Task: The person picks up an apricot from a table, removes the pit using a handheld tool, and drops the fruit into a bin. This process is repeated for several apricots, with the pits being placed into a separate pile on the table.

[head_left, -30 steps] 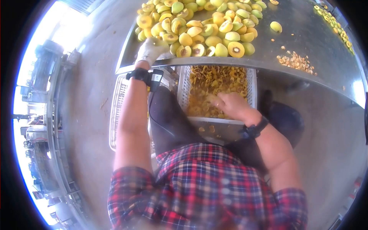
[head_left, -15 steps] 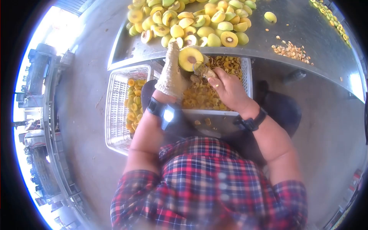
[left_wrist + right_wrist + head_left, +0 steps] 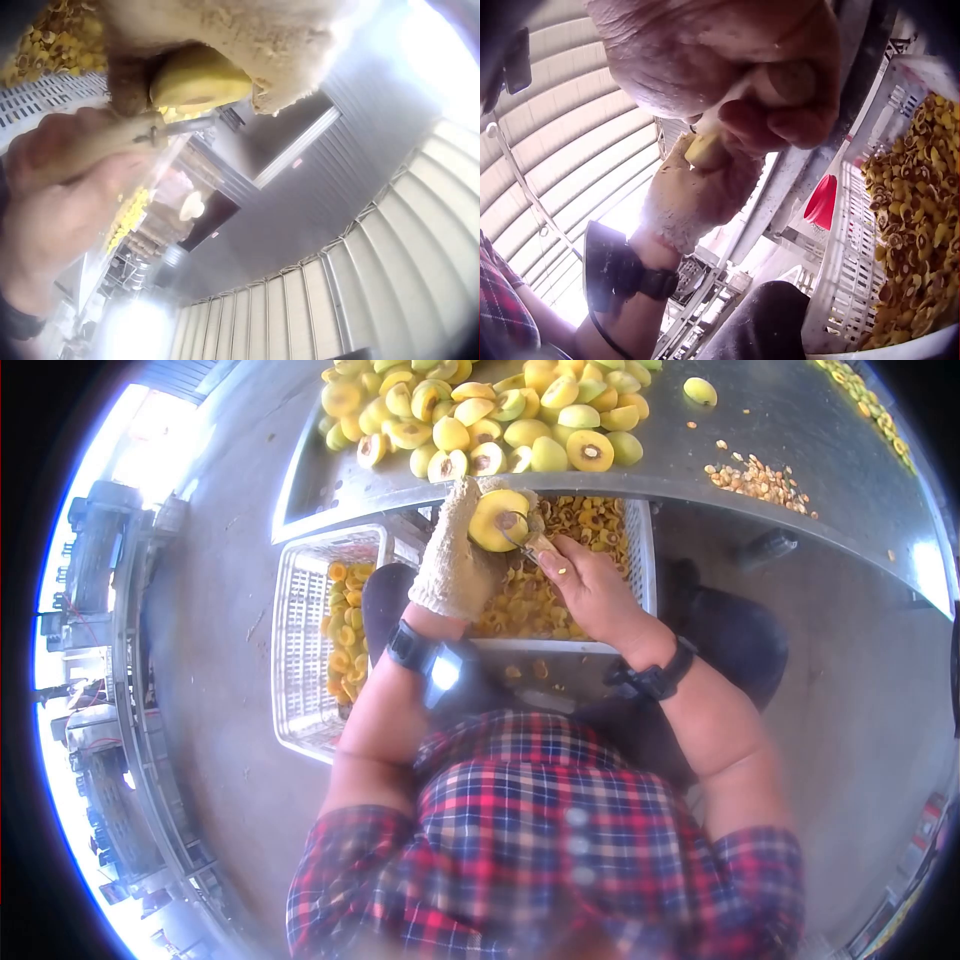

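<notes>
In the head view, my left hand (image 3: 452, 565), in a cream knitted glove, grips a halved yellow peach-like fruit (image 3: 495, 520), cut face up with a brown centre. My bare right hand (image 3: 598, 592) grips a small tool with a pale handle (image 3: 542, 548); its thin metal loop lies over the brown centre of the cut face. The left wrist view shows the metal end of the tool (image 3: 97, 148) close beside the fruit half (image 3: 199, 81). In the right wrist view, curled fingers wrap the handle (image 3: 789, 82), while the gloved hand (image 3: 697, 196) partly hides the fruit.
Many fruit halves (image 3: 550, 455) are heaped on the metal table (image 3: 670, 470), with a scatter of pits or scraps (image 3: 760, 485) to the right. Below the hands stands a white crate (image 3: 640, 560) of brownish-yellow trimmings. Another white crate (image 3: 297, 650), holding yellow pieces, stands at the left.
My left hand has come back from the heap with a fruit half, now held over the crate. My right hand has raised the tool to it, and the loop has moved onto the cut face.
</notes>
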The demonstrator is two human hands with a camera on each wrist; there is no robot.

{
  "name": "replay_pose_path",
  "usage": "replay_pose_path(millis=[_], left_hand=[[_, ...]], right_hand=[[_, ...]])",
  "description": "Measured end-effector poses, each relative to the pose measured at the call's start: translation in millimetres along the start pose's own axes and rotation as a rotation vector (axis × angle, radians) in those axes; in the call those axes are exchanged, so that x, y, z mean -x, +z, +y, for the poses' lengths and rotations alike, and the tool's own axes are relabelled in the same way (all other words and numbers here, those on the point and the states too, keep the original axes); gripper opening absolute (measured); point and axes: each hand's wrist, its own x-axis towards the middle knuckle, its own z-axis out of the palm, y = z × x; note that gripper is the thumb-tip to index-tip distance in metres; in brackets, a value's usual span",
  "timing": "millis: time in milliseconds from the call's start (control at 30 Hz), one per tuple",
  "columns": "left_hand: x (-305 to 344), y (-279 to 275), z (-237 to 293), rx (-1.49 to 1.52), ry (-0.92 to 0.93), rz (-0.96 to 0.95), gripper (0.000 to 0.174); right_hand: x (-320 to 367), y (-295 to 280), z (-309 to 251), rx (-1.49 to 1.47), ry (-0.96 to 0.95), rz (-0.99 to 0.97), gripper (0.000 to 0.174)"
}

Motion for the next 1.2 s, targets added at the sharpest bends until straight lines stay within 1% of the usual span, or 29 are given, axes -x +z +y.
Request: replay_pose_path(millis=[67, 100, 167, 200, 233, 267, 400, 467, 500, 533, 567, 600, 633, 667, 700, 733, 767, 800, 833, 867, 900, 933, 967, 1000, 1067, 1133, 1200], left_hand=[[-1.4, 0.5, -3.0, -0.004, 0.072, 0.016, 0.039], [-0.8, 0.4, -6.2, -0.004, 0.069, 0.016, 0.039], [3.4, 5.1, -10.7, -0.470, 0.310, -0.038, 0.038], [4.0, 10.4, -9.3, -0.468, 0.310, -0.041, 0.038], [5.9, 16.2, -6.9, -0.242, 0.202, 0.048, 0.037], [7.2, 21.5, -5.1, -0.018, 0.094, 0.135, 0.036], [6.2, 28.3, -11.9, -0.068, 0.151, 0.172, 0.035], [8.0, 35.0, -15.8, -0.193, 0.207, 0.302, 0.035], [5.7, 34.4, -18.1, -0.194, 0.208, 0.300, 0.035], [2.5, 30.4, -22.3, -0.280, 0.304, 0.273, 0.036], [-0.2, 25.2, -26.8, -0.365, 0.398, 0.246, 0.036], [-3.3, 17.4, -30.5, -0.364, 0.400, 0.244, 0.036], [-5.7, 7.7, -33.7, -0.518, 0.481, 0.216, 0.036], [-4.6, 11.0, -31.3, -0.674, 0.558, 0.188, 0.037], [-2.2, 15.0, -30.8, -0.674, 0.556, 0.188, 0.037], [1.4, 20.5, -30.5, -0.480, 0.505, 0.129, 0.036], [3.7, 27.2, -28.7, -0.284, 0.452, 0.071, 0.036], [2.5, 26.4, -28.6, -0.283, 0.452, 0.070, 0.036], [0.7, 23.8, -27.8, -0.369, 0.445, 0.107, 0.035], [-1.0, 20.3, -26.7, -0.456, 0.436, 0.144, 0.034], [-2.9, 15.2, -23.5, -0.458, 0.435, 0.144, 0.034], [-5.1, 8.8, -19.4, -0.703, 0.504, 0.108, 0.033], [-5.2, 11.6, -15.6, -0.946, 0.569, 0.068, 0.031], [-4.2, 16.2, -14.2, -0.944, 0.567, 0.064, 0.031], [0.3, 29.1, -8.4, -0.168, 0.178, 0.090, 0.030], [-0.2, 33.8, -10.9, -0.112, 0.175, 0.127, 0.029], [-2.8, 36.8, -17.2, -0.167, 0.295, 0.190, 0.027]], right_hand=[[-1.1, 0.6, -0.1, -0.022, -0.005, 0.002, 0.040], [-1.1, 0.6, 0.7, -0.032, 0.002, 0.001, 0.040], [-0.1, 2.0, 2.5, -0.041, 0.014, 0.002, 0.041], [-0.9, 3.3, 5.7, -0.070, 0.058, -0.016, 0.042], [0.0, 5.0, 8.5, -0.101, 0.105, -0.035, 0.042], [0.5, 6.6, 10.3, -0.101, 0.107, -0.035, 0.042], [0.9, 12.2, 6.5, -0.229, 0.135, -0.020, 0.043], [1.2, 15.6, 5.2, -0.281, 0.147, -0.017, 0.043], [0.3, 18.5, 6.5, -0.246, 0.067, 0.027, 0.044], [0.1, 20.4, 7.3, -0.211, -0.012, 0.072, 0.045], [1.1, 17.6, 1.0, -0.212, -0.010, 0.075, 0.045], [1.4, 11.1, -10.7, -0.336, 0.146, -0.009, 0.046], [1.5, 7.7, -17.2, -0.459, 0.303, -0.094, 0.048], [1.1, 6.7, -15.8, -0.459, 0.304, -0.094, 0.048], [0.1, 4.9, -12.7, -0.482, 0.244, -0.139, 0.048], [-0.2, 4.0, -10.1, -0.504, 0.185, -0.182, 0.048], [0.4, 5.7, -5.9, -0.504, 0.186, -0.181, 0.048], [0.9, 8.5, -0.4, -0.456, 0.120, -0.140, 0.048], [0.9, 10.4, 3.2, -0.410, 0.054, -0.099, 0.047], [-0.4, 8.5, -0.2, -0.412, 0.054, -0.099, 0.047], [-1.8, 4.5, -4.8, -0.428, 0.127, -0.095, 0.046], [-2.6, 1.3, -8.0, -0.442, 0.200, -0.087, 0.045], [-2.7, -0.3, -9.4, -0.443, 0.203, -0.082, 0.045], [-3.7, -1.6, -10.8, -0.436, 0.212, -0.075, 0.042], [-5.9, -0.9, -8.8, -0.428, 0.219, -0.070, 0.040], [-6.3, 5.5, 0.0, -0.399, 0.197, -0.021, 0.036], [-6.7, 10.4, 1.9, -0.359, 0.183, -0.010, 0.037]])
